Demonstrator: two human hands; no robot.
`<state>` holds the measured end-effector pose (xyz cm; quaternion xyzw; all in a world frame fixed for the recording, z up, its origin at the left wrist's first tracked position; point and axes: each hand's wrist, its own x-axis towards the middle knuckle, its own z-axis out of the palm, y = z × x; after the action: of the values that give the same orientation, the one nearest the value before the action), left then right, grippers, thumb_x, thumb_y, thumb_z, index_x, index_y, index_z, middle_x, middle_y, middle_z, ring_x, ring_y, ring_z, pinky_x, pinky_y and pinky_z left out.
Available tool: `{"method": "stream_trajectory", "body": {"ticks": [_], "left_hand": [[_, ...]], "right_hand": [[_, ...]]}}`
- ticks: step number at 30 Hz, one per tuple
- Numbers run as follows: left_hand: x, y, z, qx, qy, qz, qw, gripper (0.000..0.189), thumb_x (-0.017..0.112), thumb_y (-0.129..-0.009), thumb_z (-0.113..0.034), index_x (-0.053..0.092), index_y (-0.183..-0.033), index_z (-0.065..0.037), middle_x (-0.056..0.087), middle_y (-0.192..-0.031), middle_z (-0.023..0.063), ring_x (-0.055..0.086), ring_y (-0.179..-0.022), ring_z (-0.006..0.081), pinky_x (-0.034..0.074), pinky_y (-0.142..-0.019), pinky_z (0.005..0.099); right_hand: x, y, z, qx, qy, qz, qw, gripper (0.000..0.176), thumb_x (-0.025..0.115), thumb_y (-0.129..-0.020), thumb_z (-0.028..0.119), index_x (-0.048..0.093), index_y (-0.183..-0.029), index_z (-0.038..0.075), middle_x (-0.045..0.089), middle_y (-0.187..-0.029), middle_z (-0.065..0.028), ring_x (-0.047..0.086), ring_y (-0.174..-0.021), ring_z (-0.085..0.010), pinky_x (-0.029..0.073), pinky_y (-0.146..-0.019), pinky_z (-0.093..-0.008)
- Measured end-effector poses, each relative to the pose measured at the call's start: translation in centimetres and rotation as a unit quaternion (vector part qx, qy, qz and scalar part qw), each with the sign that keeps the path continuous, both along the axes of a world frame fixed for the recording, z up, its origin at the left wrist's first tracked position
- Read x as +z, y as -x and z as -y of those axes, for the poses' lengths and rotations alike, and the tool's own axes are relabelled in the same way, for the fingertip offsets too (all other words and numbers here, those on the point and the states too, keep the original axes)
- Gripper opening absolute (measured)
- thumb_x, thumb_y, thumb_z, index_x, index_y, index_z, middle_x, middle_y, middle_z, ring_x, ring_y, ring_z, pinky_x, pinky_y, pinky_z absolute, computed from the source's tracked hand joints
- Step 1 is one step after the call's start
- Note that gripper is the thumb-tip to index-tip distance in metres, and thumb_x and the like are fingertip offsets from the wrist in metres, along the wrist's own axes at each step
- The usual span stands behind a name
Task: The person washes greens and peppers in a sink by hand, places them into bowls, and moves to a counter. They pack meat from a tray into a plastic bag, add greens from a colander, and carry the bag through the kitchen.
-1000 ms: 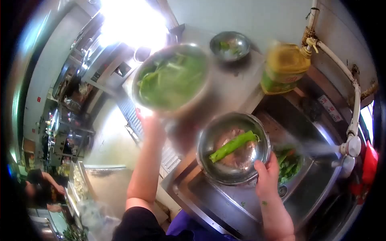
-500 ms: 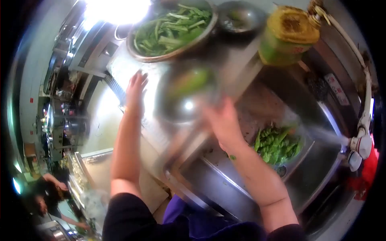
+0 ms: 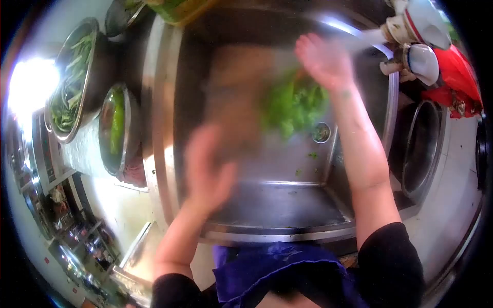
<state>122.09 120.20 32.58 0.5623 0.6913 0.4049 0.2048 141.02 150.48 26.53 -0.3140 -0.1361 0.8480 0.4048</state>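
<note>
A clump of leafy greens (image 3: 295, 105) lies on the floor of the metal sink (image 3: 267, 205), near the drain (image 3: 321, 132). My right hand (image 3: 326, 61) is over the far right part of the sink, just above the greens, fingers stretched out and holding nothing. A blurred pale streak, which looks like running water, reaches from the tap (image 3: 398, 31) toward it. Over the sink's left side, my left hand (image 3: 208, 169) is smeared by motion. Its thumb stands apart from the fingers, and nothing shows in it.
On the counter to the left stand a metal bowl (image 3: 126, 138) with a long green vegetable (image 3: 117, 123) and a larger basin (image 3: 92, 61) of cut green stalks. A yellow-green container (image 3: 182, 10) sits at the back. Another metal basin (image 3: 421, 149) stands right of the sink, below a red bag (image 3: 454, 82).
The view has turned right, toward the sink. Both hands have left the bowl with the green vegetable, which now rests on the counter, and are over the sink.
</note>
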Motion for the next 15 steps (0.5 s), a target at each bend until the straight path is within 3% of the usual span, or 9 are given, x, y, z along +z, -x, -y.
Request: {"method": "stream_trajectory", "body": {"ticks": [1,3,4,5,7,9,11,12,15], "left_hand": [[-2.1,-1.4,-1.7,-0.057,0.039,0.052,0.996,0.049,0.054,-0.083,-0.006,0.041,-0.13,0.002,0.048,-0.128,0.0186,0.045,-0.12,0.0283,0.033,-0.103,0.0369],[-8.4,-4.1,-4.8,-0.072,0.159,0.171,0.97,0.047,0.056,-0.084,-0.009,0.044,-0.129,-0.002,0.051,-0.124,0.017,0.047,-0.118,0.0272,0.035,-0.102,0.035],[-10.8,-5.0,-6.3,-0.091,0.152,0.156,0.972,0.045,0.056,-0.084,-0.009,0.046,-0.128,-0.002,0.053,-0.123,0.0159,0.049,-0.116,0.0256,0.036,-0.101,0.0338],[-13.1,-5.7,-7.8,-0.108,0.145,0.142,0.973,0.043,0.056,-0.085,-0.01,0.047,-0.127,-0.002,0.054,-0.121,0.0148,0.051,-0.114,0.0241,0.037,-0.1,0.0326],[-19.2,-7.2,-11.2,-0.052,0.173,0.246,0.952,0.041,0.055,-0.086,-0.01,0.049,-0.125,-0.002,0.056,-0.12,0.0139,0.052,-0.112,0.0229,0.039,-0.098,0.0319],[-22.2,-8.2,-13.6,-0.009,0.187,0.312,0.931,0.039,0.053,-0.087,-0.011,0.05,-0.124,-0.001,0.057,-0.118,0.0133,0.053,-0.111,0.0218,0.041,-0.096,0.0311],[-23.4,-8.9,-15.5,0.021,0.186,0.34,0.922,0.037,0.052,-0.087,-0.011,0.051,-0.122,0.001,0.058,-0.116,0.0128,0.054,-0.109,0.0207,0.041,-0.095,0.03],[-20.2,-9.1,-16.4,0.006,0.226,0.327,0.918,0.035,0.051,-0.087,-0.01,0.052,-0.12,0.003,0.06,-0.112,0.0133,0.056,-0.106,0.0201,0.043,-0.092,0.0291],[-23.0,-10.3,-17.8,-0.018,0.222,0.305,0.926,0.034,0.05,-0.087,-0.011,0.053,-0.118,0.004,0.061,-0.107,0.012,0.057,-0.098,0.0183,0.045,-0.087,0.0294]], "right_hand": [[-0.4,-0.5,0.3,0.019,-0.008,0.014,1.0,0.052,0.039,-0.095,0.026,0.027,-0.137,-0.002,0.035,-0.139,-0.0218,0.042,-0.123,-0.0333,0.034,-0.104,-0.0468],[-3.1,-1.5,0.9,0.062,-0.067,0.201,0.975,0.045,0.048,-0.092,0.027,0.045,-0.127,-0.002,0.054,-0.123,-0.0195,0.054,-0.11,-0.0333,0.044,-0.093,-0.0453],[-4.3,-1.9,1.7,0.132,-0.115,0.369,0.913,0.042,0.054,-0.088,0.03,0.052,-0.117,-0.001,0.06,-0.112,-0.0181,0.058,-0.102,-0.0323,0.047,-0.086,-0.0438],[-5.7,-2.1,2.7,0.198,-0.159,0.522,0.814,0.039,0.06,-0.084,0.032,0.06,-0.107,0.001,0.065,-0.101,-0.0167,0.063,-0.094,-0.0313,0.051,-0.078,-0.0424],[-10.6,-2.6,5.3,0.215,-0.342,0.664,0.629,0.039,0.066,-0.078,0.037,0.063,-0.096,0.003,0.066,-0.089,-0.0168,0.064,-0.085,-0.0309,0.05,-0.071,-0.0407],[-11.1,-1.6,8.3,0.224,-0.315,0.735,0.557,0.038,0.067,-0.076,0.036,0.061,-0.092,0.003,0.064,-0.086,-0.0193,0.063,-0.084,-0.0313,0.05,-0.071,-0.04],[-15.5,-1.6,9.2,0.249,-0.364,0.717,0.54,0.033,0.068,-0.074,0.032,0.061,-0.087,0.003,0.063,-0.086,-0.0177,0.061,-0.083,-0.0339,0.049,-0.073,-0.0416],[-15.8,-1.5,10.1,0.15,-0.405,0.708,0.559,0.03,0.069,-0.072,0.025,0.059,-0.088,0.002,0.062,-0.088,-0.0175,0.06,-0.085,-0.0344,0.048,-0.074,-0.042],[-16.2,-1.5,10.5,-0.004,-0.386,0.693,0.609,0.029,0.068,-0.072,0.017,0.056,-0.092,0.0,0.06,-0.088,-0.0175,0.059,-0.085,-0.0357,0.048,-0.074,-0.0429]]}}
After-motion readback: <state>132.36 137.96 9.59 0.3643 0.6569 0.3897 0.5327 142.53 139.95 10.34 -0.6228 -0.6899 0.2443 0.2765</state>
